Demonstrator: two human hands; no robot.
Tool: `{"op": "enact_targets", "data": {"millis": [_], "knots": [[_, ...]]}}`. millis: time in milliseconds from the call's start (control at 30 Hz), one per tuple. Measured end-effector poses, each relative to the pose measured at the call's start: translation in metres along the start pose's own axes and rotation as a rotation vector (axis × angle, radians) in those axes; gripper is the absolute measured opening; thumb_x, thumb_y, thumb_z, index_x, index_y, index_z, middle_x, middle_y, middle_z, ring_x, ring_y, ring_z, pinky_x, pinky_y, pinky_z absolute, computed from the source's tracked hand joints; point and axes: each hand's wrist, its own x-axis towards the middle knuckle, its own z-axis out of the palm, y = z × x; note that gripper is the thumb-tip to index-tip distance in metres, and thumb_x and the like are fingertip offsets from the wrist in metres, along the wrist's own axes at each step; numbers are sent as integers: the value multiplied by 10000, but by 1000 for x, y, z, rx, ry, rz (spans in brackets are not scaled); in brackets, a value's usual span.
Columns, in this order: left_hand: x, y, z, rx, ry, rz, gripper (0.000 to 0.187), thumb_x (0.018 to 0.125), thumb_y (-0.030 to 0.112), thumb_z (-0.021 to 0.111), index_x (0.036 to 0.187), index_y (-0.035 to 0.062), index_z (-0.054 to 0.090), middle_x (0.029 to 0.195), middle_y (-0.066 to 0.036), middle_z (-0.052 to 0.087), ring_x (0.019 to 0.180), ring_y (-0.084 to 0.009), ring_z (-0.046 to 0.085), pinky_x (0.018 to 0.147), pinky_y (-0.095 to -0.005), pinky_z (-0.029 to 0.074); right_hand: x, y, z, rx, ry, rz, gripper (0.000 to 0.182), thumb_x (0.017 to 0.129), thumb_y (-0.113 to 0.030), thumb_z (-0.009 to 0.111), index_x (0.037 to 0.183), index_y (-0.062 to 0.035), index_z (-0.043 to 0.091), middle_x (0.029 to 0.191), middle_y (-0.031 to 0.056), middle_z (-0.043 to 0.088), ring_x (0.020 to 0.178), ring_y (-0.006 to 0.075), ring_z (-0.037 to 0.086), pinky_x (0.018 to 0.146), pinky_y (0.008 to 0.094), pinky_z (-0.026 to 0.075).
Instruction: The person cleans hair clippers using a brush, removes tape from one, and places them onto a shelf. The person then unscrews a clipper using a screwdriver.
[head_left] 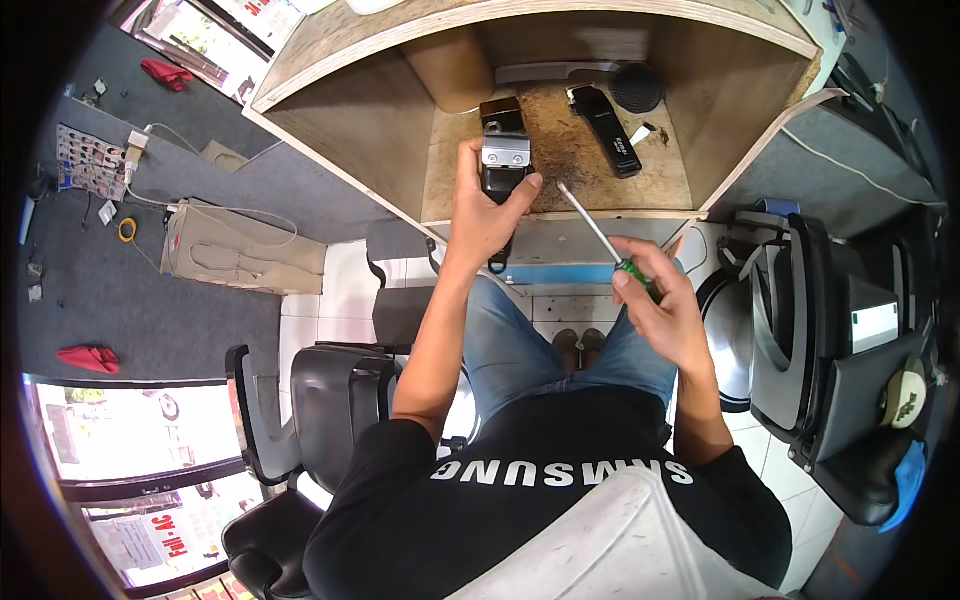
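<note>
My left hand point(488, 218) is wrapped round a black hair clipper point(505, 150), whose metal blade plate with two screws faces up, at the front of a wooden shelf compartment point(560, 195). My right hand point(655, 300) grips the green handle of a screwdriver point(592, 222); its metal shaft points up and left toward the shelf edge, with the tip apart from the clipper. A second black clipper point(606, 132) lies on the shelf, right of the one I hold. Dark hair clippings or dirt are scattered between the two.
Behind the second clipper is a round black object point(637, 88). Black chairs stand at the left point(340, 410) and right point(780, 330). A cardboard-like box point(240, 250) with cables is on the left. The shelf's side walls and front edge surround the work spot.
</note>
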Motion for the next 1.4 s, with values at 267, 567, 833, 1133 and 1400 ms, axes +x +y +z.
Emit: {"op": "enact_targets", "data": {"millis": [267, 567, 833, 1133, 1400], "knots": [[11, 5, -2, 402, -92, 300, 579, 965, 227, 805, 1433, 63, 506, 1134, -136, 732, 1034, -225, 707, 896, -341, 542, 14, 2, -6, -381, 184, -264, 380, 1013, -146, 694, 1384, -63, 683, 908, 123, 733, 714, 201, 647, 711, 328, 516], [29, 11, -17, 513, -252, 249, 490, 1030, 312, 736, 1398, 47, 549, 1109, -168, 738, 956, -262, 720, 816, -369, 545, 33, 20, -13, -377, 196, -311, 397, 1009, -190, 680, 1393, -89, 685, 912, 129, 746, 679, 233, 641, 699, 355, 518], [31, 25, -16, 790, -331, 399, 468, 949, 306, 805, 1332, 75, 670, 1111, -174, 762, 810, -360, 718, 743, -412, 563, 35, 5, -17, -468, 130, -128, 401, 999, -205, 687, 1387, -103, 709, 865, 129, 734, 636, 201, 583, 671, 354, 505], [32, 22, -18, 795, -369, 418, 468, 945, 305, 808, 1332, 76, 678, 1136, -173, 763, 896, -374, 741, 767, -423, 575, 37, 20, -21, -422, 121, -183, 408, 993, -178, 694, 1397, -127, 716, 963, 124, 779, 674, 183, 619, 692, 332, 527], [34, 21, -16, 785, -386, 394, 484, 927, 316, 826, 1320, 67, 695, 1176, -167, 765, 833, -339, 743, 745, -413, 576, 37, 25, -24, -405, 100, -182, 406, 993, -168, 694, 1397, -136, 719, 996, 133, 787, 673, 163, 617, 676, 311, 520]]}}
